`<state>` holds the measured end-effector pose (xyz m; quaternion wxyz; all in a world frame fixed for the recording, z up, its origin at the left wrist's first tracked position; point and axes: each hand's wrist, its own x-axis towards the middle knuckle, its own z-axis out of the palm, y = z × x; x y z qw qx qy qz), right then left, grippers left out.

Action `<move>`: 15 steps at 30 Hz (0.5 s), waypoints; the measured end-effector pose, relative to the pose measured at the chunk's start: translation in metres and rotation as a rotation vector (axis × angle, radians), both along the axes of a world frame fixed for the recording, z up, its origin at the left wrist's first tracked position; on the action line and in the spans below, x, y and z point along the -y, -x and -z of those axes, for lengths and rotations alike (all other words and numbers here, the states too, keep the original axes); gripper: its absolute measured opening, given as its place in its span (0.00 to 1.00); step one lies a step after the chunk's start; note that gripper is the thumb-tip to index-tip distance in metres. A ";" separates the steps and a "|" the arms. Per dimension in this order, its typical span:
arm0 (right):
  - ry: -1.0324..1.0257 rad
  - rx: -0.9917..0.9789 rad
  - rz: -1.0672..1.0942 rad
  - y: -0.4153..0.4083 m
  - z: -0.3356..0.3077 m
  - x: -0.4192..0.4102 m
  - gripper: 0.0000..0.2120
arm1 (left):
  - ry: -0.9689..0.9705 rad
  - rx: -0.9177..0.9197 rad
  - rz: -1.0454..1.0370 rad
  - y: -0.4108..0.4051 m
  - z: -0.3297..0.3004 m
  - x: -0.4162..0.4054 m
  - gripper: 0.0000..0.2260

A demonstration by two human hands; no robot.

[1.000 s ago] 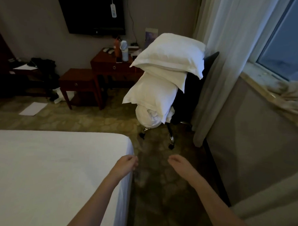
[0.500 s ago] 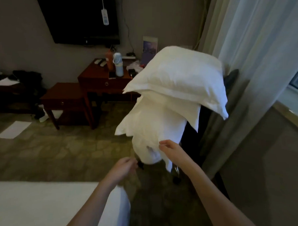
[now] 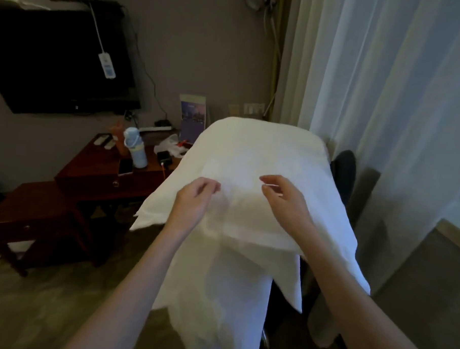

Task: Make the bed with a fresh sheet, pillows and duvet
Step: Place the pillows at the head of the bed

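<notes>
In front of me, piled on a dark office chair (image 3: pixel 345 168), sits a plump white cotton pillow (image 3: pixel 261 160) with a smooth, softly crumpled case and a flat flanged edge. It lies on top of a second white pillow (image 3: pixel 229 293) that hangs down beneath it in long limp folds toward the near floor. My left hand (image 3: pixel 193 201) hovers over the near left part of the top pillow, fingers loosely curled and holding nothing; I cannot tell whether they touch the cloth. My right hand (image 3: pixel 285 200) hangs just right of it, over the pillow's middle, fingers bent and a little apart, also gripping nothing. Both bare forearms reach in from the near edge.

To the left stands a reddish-brown polished wooden desk (image 3: pixel 97 176) with a small drawer knob. On it are a pale blue cylindrical bottle (image 3: pixel 136 150), a flat phone (image 3: pixel 125 166) and some crumpled white plastic (image 3: pixel 169 146). A lower matching wooden side table (image 3: pixel 24 213) sits nearer left. A black flat television (image 3: pixel 57 61) hangs on the grey far wall. On the right fall sheer white curtains (image 3: pixel 385 88) in soft vertical pleats.
</notes>
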<state>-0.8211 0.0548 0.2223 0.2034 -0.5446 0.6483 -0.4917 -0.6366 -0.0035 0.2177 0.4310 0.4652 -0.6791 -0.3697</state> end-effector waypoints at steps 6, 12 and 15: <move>-0.103 -0.213 0.269 0.101 -0.003 0.096 0.19 | 0.126 0.324 -0.060 0.029 -0.002 0.121 0.13; -0.426 -0.120 0.353 0.165 0.018 0.151 0.34 | 0.000 0.560 -0.115 0.055 0.017 0.219 0.20; -0.488 -0.010 0.382 0.185 0.030 0.170 0.37 | -0.121 0.729 -0.163 0.070 0.012 0.256 0.28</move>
